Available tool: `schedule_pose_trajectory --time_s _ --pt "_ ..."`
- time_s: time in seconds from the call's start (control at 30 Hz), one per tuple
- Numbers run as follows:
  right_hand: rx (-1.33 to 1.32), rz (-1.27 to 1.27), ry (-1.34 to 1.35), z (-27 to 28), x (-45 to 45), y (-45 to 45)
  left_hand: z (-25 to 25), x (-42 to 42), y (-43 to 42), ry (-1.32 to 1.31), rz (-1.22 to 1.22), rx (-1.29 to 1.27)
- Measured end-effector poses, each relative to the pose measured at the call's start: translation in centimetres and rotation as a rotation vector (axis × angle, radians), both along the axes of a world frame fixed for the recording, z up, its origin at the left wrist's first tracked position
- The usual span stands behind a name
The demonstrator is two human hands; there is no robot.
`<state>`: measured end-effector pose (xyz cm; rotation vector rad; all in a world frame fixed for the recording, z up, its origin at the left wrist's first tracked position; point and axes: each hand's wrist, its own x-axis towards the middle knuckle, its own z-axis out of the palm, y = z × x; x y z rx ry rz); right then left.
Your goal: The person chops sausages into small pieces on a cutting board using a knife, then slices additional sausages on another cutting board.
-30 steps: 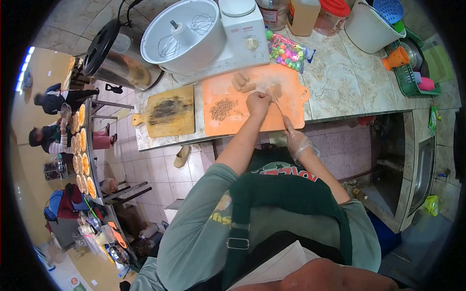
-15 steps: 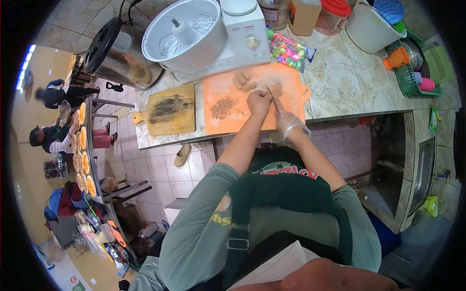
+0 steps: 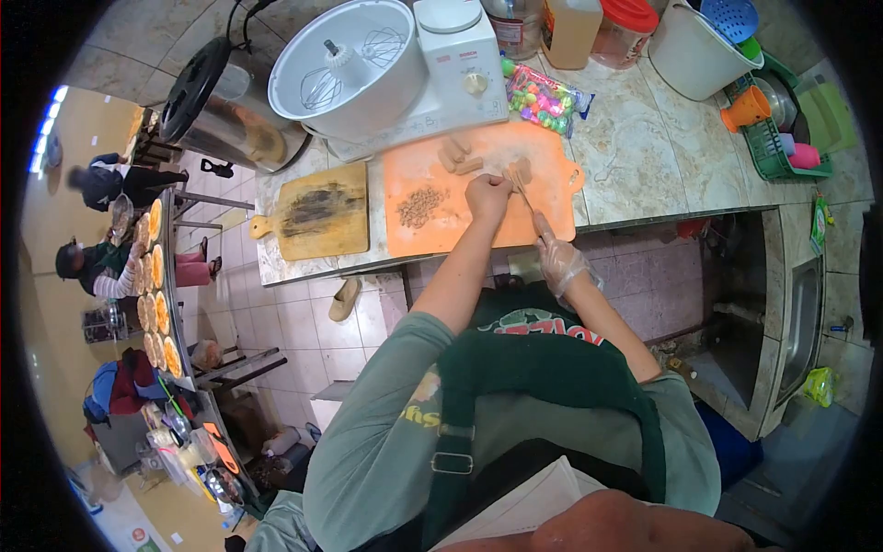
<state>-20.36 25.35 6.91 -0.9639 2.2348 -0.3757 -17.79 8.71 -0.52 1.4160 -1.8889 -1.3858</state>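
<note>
At the orange cutting board (image 3: 557, 198), my gloved right grip (image 3: 563, 265) clamps the knife (image 3: 541, 224) while my left grip (image 3: 489, 196) pinches together, on what I cannot tell, near sausage pieces (image 3: 469, 166)

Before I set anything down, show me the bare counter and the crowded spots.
Largest bare patch: the tiled counter between the orange board and green basket. Crowded: the far side, with mixer, candy bag and containers; also the orange board, with brown pieces, left hand and knife.
</note>
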Motion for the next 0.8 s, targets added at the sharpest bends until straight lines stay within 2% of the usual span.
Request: schedule_pose_trajectory --time_s 0.27,0.4,0.5,0.6,0.7,0.8 --pt "-0.122 0.081 0.048 -0.4 -1.2 -3.6 0.2 0.1 0.2 0.02 0.001 0.012" --pt "-0.202 0.051 0.09 -2.5 -1.3 -4.4 0.5 0.2 0.4 0.036 -0.015 -0.019" --pt "-0.184 0.056 0.056 -2.2 -1.0 -3.3 1.2 0.3 0.7 0.021 0.005 -0.014" --pt "-0.024 0.093 0.062 -2.4 -0.2 -0.6 1.4 0.3 0.8 -0.024 -0.014 -0.118" --pt "-0.044 0.112 0.078 -2.1 0.2 1.1 1.5 0.2 0.7 -0.006 -0.013 -0.099" --pt "0.054 0.078 -0.018 -1.2 -0.1 1.7 2.0 0.2 0.5 0.064 -0.067 -0.114"
